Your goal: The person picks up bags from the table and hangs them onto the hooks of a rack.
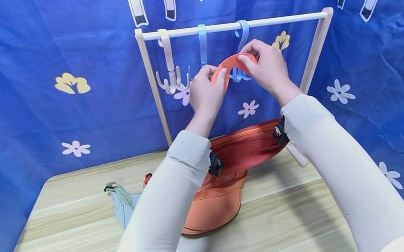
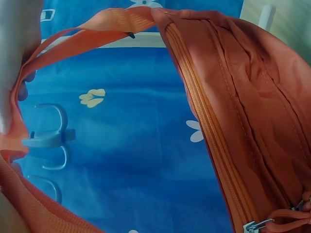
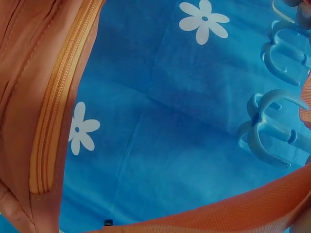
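Both hands hold up the orange strap (image 1: 232, 63) of an orange waist bag (image 1: 248, 147) in front of a wooden rack (image 1: 233, 26). My left hand (image 1: 206, 87) pinches the strap's left end and my right hand (image 1: 266, 65) pinches its right end, close to the right-hand blue multi-prong hook (image 1: 242, 42). The bag body hangs below between my forearms, its zipper (image 2: 209, 131) plain in the left wrist view. The blue hook prongs (image 3: 272, 126) lie just beyond the strap (image 3: 233, 211) in the right wrist view.
A white hook (image 1: 170, 66) and a second blue hook (image 1: 204, 44) hang on the rack rail. On the wooden table (image 1: 64, 240) lie an orange cap (image 1: 216, 207) and a pale grey bag (image 1: 120, 203). A blue flowered cloth (image 1: 20, 108) backs everything.
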A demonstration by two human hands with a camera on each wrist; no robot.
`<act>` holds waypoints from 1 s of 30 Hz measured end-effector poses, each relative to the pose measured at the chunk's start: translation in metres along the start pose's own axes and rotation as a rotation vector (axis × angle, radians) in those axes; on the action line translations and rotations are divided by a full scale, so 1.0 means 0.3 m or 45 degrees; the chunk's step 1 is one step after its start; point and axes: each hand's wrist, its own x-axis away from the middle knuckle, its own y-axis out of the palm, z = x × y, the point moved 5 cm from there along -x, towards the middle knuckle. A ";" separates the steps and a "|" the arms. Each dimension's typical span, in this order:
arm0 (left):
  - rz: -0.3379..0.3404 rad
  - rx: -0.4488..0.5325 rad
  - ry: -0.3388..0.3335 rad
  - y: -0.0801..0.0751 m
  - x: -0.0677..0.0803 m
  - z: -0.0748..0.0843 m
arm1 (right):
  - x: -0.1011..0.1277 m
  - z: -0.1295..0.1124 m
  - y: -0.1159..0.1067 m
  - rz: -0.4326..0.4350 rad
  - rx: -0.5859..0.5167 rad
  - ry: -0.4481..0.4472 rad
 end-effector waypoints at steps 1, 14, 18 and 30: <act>-0.008 0.008 -0.004 0.004 0.001 -0.004 | 0.001 0.005 0.002 -0.009 0.009 0.013; -0.096 -0.041 -0.064 0.047 0.013 -0.032 | 0.022 0.062 0.026 -0.069 0.003 0.100; -0.114 -0.063 -0.044 0.054 0.013 -0.028 | 0.025 0.082 0.029 -0.066 -0.008 0.116; -0.172 -0.179 -0.004 0.083 0.010 -0.024 | 0.038 0.129 0.029 -0.058 0.030 0.165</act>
